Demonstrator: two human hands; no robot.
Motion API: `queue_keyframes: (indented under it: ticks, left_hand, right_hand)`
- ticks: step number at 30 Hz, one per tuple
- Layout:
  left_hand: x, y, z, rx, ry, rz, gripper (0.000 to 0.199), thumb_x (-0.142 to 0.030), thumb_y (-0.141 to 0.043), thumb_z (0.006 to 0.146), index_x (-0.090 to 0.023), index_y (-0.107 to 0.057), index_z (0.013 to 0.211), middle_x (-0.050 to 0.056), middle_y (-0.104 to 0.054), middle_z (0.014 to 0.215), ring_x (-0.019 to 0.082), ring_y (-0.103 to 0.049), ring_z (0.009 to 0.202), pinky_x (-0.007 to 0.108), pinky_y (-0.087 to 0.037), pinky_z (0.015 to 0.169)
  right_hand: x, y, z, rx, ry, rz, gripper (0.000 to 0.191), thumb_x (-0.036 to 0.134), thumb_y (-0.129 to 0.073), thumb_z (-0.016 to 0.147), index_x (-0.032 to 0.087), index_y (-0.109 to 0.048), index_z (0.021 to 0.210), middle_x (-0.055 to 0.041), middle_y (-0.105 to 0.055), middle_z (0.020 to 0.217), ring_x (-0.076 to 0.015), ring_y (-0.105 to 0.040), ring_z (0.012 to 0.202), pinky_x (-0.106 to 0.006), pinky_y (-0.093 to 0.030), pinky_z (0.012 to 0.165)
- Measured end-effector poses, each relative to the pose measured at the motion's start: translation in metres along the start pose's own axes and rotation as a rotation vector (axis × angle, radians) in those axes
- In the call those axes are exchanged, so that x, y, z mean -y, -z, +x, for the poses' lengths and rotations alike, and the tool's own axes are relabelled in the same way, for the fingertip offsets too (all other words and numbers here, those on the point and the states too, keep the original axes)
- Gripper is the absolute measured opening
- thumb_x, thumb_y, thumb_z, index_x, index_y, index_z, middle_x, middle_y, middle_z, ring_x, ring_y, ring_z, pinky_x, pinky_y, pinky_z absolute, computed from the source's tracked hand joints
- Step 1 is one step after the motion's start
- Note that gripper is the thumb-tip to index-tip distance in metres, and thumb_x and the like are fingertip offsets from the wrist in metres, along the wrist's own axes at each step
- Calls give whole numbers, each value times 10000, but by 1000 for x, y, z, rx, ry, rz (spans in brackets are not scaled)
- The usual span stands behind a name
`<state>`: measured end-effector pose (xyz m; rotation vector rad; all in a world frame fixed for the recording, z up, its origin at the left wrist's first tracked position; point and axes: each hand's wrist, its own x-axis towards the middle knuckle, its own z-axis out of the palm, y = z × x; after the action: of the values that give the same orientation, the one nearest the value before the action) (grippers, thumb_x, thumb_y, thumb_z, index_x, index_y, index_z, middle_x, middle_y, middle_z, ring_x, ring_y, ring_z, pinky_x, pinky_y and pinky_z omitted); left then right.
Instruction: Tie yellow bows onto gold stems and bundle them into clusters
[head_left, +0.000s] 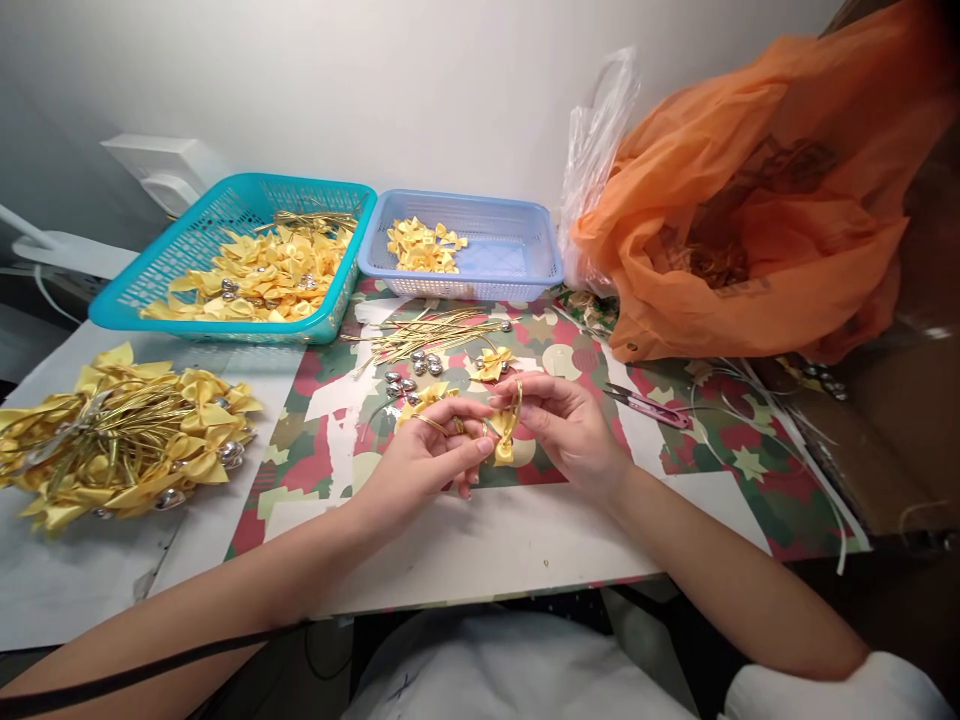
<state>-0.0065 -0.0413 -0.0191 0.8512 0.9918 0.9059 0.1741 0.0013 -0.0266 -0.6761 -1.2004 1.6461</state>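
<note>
Near the middle of the table, a yellow ribbon bow (504, 450) hangs on gold cord between my two hands. My left hand (442, 445) pinches the cord by the bow, with gold loops around its fingers. The fingertips of my right hand (562, 425) are closed on a loop of the gold cord (517, 400) above the bow. Just beyond my hands lie another yellow bow (493, 364), silver bells (426, 363) and a bunch of loose gold cords (435, 333). A further bow is partly hidden behind my left hand.
A teal basket (341, 300) of bows stands at back left, beside a blue basket (525, 285) with fewer bows. Bundled bows (135, 430) lie at left. Pink-handled snips (652, 407) rest right of my hands. An orange bag (675, 310) stands at back right.
</note>
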Motion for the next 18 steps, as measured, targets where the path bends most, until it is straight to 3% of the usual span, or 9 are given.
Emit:
queue_keyframes:
  ticks: [5, 12, 18]
  left_hand:
    - [-1, 0, -1, -6, 6, -20, 282, -333, -786, 768, -210, -626, 965, -49, -592, 781, 24, -524, 477, 141, -479, 431]
    - [1, -1, -1, 17, -40, -5, 280, -284, -793, 761, -197, -601, 945, -41, -621, 739, 40, -521, 474, 149, -467, 425]
    - [3, 0, -2, -48, -152, -3, 241, -320, -772, 778, -207, -619, 926, -39, -607, 654, 71, -531, 485, 165, -437, 427]
  right_hand:
    - [2, -3, 1, 2, -100, 104, 158, 254, -796, 733, 278, -742, 880, 14, -719, 934, -124, -680, 841, -306, -566, 830]
    - [3, -5, 1, -11, -129, 147, 150, 227, -813, 700, 269, -749, 829, 26, -712, 910, -119, -681, 848, -281, -562, 829]
    - [1, -5, -1, 28, 8, -18, 101, 226, -752, 780, 282, -763, 863, 3, -720, 915, -135, -675, 899, -306, -565, 848]
